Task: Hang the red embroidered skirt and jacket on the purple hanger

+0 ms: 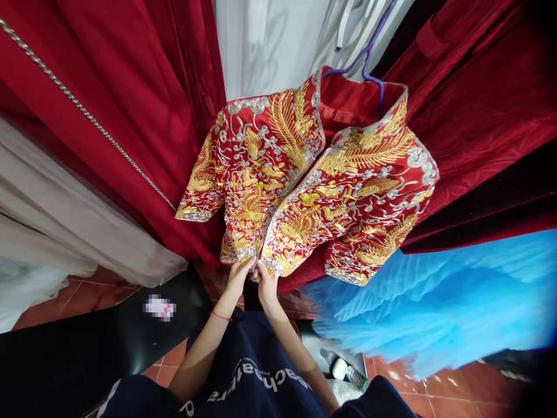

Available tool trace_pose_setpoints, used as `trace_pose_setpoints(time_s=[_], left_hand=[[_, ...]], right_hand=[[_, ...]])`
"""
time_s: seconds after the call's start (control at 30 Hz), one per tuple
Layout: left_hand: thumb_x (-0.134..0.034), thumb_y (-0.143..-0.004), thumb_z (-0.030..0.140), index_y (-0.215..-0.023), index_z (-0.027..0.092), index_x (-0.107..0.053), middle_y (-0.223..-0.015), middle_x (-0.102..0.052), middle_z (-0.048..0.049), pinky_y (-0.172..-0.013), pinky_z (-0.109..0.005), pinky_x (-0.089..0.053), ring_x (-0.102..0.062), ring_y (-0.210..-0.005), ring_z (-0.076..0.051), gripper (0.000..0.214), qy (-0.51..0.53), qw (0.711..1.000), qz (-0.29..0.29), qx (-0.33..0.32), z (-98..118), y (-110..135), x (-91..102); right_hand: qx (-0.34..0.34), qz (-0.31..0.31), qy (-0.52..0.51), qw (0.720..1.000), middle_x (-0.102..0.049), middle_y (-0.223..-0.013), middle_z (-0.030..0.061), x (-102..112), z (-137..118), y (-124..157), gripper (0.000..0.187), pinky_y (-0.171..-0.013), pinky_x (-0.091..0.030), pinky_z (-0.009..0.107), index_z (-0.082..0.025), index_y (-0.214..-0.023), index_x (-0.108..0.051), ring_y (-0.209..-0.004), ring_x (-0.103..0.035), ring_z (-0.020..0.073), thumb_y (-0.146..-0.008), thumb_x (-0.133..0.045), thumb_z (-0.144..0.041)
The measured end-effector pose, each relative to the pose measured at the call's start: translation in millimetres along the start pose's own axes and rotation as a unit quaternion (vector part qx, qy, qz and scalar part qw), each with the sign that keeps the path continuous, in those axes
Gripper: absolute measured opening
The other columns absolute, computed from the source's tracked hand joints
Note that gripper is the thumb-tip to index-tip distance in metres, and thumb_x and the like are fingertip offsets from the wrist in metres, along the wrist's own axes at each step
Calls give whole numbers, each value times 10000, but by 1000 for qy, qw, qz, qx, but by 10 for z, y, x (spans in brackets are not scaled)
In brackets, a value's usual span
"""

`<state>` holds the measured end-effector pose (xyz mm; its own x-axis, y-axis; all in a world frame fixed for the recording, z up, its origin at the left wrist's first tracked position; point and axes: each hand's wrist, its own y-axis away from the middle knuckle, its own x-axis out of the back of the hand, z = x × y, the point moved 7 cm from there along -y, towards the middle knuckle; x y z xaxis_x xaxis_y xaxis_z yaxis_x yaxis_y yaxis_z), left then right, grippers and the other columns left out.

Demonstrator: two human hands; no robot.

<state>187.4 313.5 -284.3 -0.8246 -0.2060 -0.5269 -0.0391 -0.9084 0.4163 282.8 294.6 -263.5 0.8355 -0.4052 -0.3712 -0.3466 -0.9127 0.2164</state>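
Note:
A red jacket (304, 191) with dense gold and silver embroidery hangs on a purple hanger (369, 58), tilted toward me. Its front edges meet down the middle, and the collar stands apart at the top, showing a small size label (343, 118). At the lower hem, my left hand (240, 273) pinches the bottom corner of one front panel. My right hand (266, 280) grips the other panel's corner right beside it. Both sets of fingers are closed on the fabric; the fastening between them is too small to make out.
Red drapery (130, 87) hangs at left, with a twisted metallic cord (87, 116) across it. White fabric (87, 203) hangs lower left, above a black bench (87, 354). Fluffy blue tulle (435, 296) spreads at right. A bottle (357, 378) stands low near my right arm.

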Motion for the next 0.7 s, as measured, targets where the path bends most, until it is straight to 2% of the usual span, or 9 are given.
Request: trace_pose_setpoints(time_s=[0.2,0.37,0.47,0.57,0.7], left_hand=[[-873,-641,381,-784,138,-746,-790,-746,-46,-730,-284,-506,-672,-745,-178,309,-38,999,17,-35,44,-8,22],[-875,-625,350,-887,148,-751,-934,-768,-69,-829,-313,-518,-697,-868,-204,353,-41,998,32,-37,14,-42,26],[-868,-603,357,-953,165,-733,-973,-764,-65,-816,-326,-524,-700,-868,-204,421,-33,998,47,-22,-97,-73,93],[-858,-606,358,-955,173,-714,-935,-760,-52,-785,-324,-527,-702,-827,-194,420,-34,998,55,-7,-201,-92,173],[-861,-616,354,-911,171,-697,-841,-748,-30,-769,-306,-522,-706,-790,-185,383,-42,997,58,5,-241,-102,243]], right_hand=[[10,47,-21,999,-457,-513,-69,12,-36,-29,385,-471,-339,246,-227,-638,-452,-469,-392,85,-735,-751,-449],[-4,64,-23,998,-435,-510,-79,24,-14,-90,412,-475,-351,237,-235,-634,-429,-474,-393,82,-712,-752,-479],[-61,36,-9,997,-509,-543,-62,59,98,-104,409,-473,-382,229,-223,-688,-508,-478,-463,90,-676,-751,-551],[-140,-21,20,990,-624,-613,1,98,244,-26,484,-455,-409,228,-196,-738,-599,-483,-558,114,-674,-703,-664],[-194,-100,78,973,-625,-536,34,106,320,121,557,-409,-384,212,-171,-636,-620,-427,-573,127,-704,-655,-722]])
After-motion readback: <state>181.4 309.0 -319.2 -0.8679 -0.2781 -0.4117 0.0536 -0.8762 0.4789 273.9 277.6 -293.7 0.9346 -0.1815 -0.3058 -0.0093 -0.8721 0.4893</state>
